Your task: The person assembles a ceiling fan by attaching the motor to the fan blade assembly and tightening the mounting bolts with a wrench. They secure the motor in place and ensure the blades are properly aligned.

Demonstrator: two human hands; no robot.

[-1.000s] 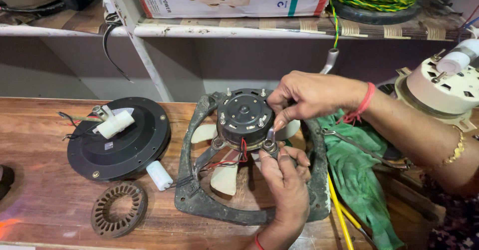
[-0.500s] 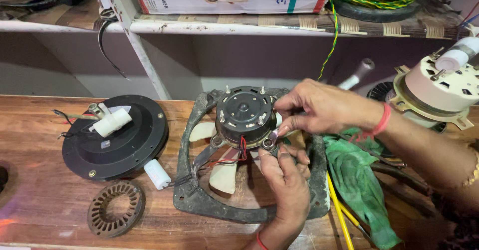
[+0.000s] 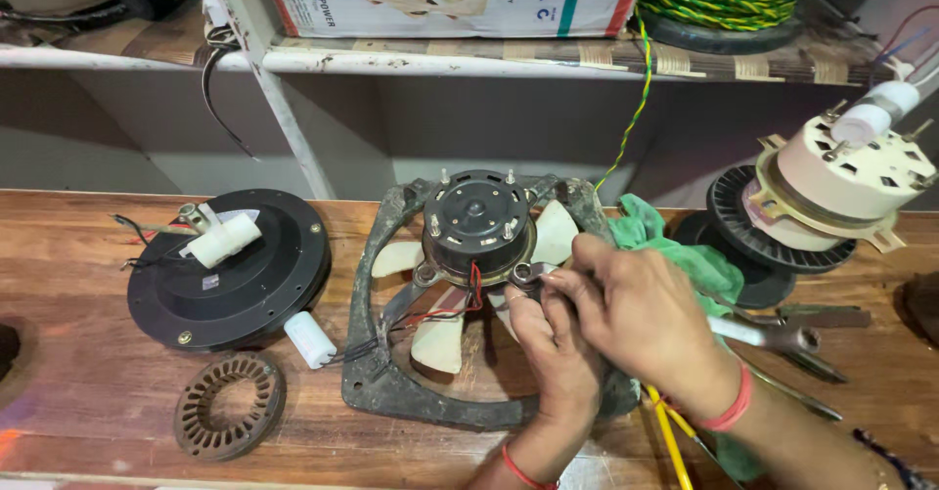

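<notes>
Basically, working on an exhaust fan [image 3: 469,294] lying flat on a wooden bench [image 3: 88,431], about centre, grimy square frame [image 3: 391,392] around cream blades [image 3: 440,338] with a black motor housing [image 3: 477,218] on top. Flanked on the left by a round black motor cover [image 3: 245,280] with a white capacitor [image 3: 223,241] resting on it, a second white capacitor [image 3: 309,338] wired to the fan just beside the frame, and a loose stator ring [image 3: 230,407] near the front edge. On the right, a green cloth [image 3: 675,255], a cream-topped motor [image 3: 841,182] and some hand tools [image 3: 782,334]. Both hands meeting at the lower right mounting lug [image 3: 523,273] of the housing: left hand [image 3: 553,353] coming up from below, fingers curled and pressed together against the lug; right hand [image 3: 636,319] over it, thumb and forefinger pinching something small there, too small to identify, probably a nut or screw. Probably fastener work at that lug. Best done with the frame steadied flat, the pinch kept square to the stud, the red and black leads [image 3: 460,299] kept out from under the lug, and the other 2 visible studs [image 3: 445,175] checked for matching seating. Worth not trapping a blade against the frame while pressing.
</notes>
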